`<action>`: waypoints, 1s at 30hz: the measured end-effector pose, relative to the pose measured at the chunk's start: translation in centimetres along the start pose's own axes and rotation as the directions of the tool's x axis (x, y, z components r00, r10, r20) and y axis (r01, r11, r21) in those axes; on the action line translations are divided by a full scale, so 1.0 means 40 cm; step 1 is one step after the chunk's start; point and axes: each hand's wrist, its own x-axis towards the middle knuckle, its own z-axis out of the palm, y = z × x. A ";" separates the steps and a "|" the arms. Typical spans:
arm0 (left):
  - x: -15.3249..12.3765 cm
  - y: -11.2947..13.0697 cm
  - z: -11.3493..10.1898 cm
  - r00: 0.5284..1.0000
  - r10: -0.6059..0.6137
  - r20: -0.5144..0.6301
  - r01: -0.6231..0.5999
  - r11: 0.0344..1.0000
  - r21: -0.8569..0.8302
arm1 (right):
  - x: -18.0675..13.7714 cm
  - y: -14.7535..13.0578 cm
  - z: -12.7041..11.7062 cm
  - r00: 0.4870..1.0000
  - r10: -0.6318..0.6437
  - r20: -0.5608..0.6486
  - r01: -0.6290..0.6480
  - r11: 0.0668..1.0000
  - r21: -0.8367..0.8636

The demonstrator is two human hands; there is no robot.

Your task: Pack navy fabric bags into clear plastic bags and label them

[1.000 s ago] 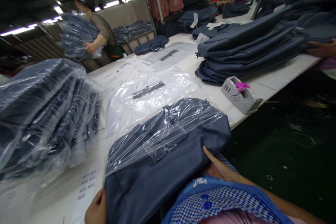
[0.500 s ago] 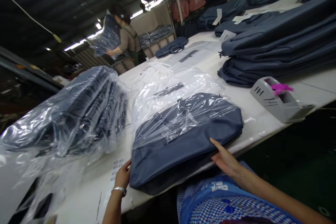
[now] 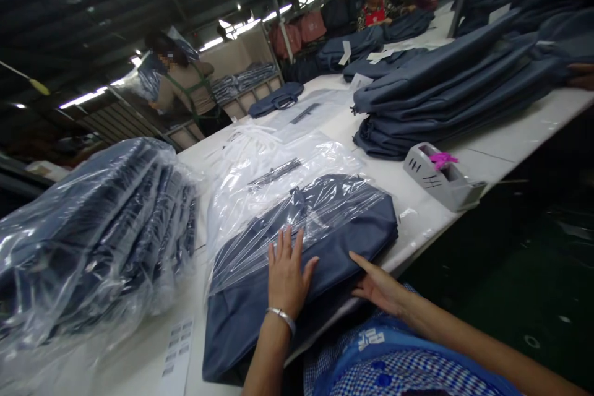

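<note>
A navy blue bag lies at the table's near edge, its far part inside a clear plastic bag. My left hand, with a silver bangle at the wrist, rests flat on top of it, fingers spread across the plastic's edge. At the bag's near right edge, my right hand grips it, thumb on top and the other fingers curled below, partly hidden. Beyond lie more clear plastic sleeves with dark printed patches.
Plastic-wrapped navy bags stand in a row at left, beside a sticker sheet. On the right are stacked navy bags and a grey holder with pink ties. One co-worker stands behind; others sit at the far right.
My left hand has moved from the bag's left side onto its top and spread flat. My right hand stays at the near edge. The view has turned a little to the right.
</note>
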 end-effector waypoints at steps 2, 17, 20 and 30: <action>0.031 -0.001 0.029 0.989 -0.006 0.149 0.012 0.999 -0.033 | -0.002 0.000 0.000 1.000 -0.015 0.012 0.015 1.000 0.009; -0.079 0.109 0.057 0.965 -0.035 0.262 0.044 0.999 -0.026 | -0.018 -0.007 0.076 0.987 -0.158 0.012 0.156 0.982 0.107; -0.072 0.104 0.044 0.985 -0.079 0.156 0.083 0.996 -0.019 | -0.052 -0.030 0.136 0.964 -0.257 0.069 0.257 0.966 0.007; 0.167 -0.043 -0.218 0.950 -0.311 0.012 0.311 0.950 -0.018 | 0.121 -0.114 0.123 0.816 -0.571 0.092 0.576 0.789 -0.215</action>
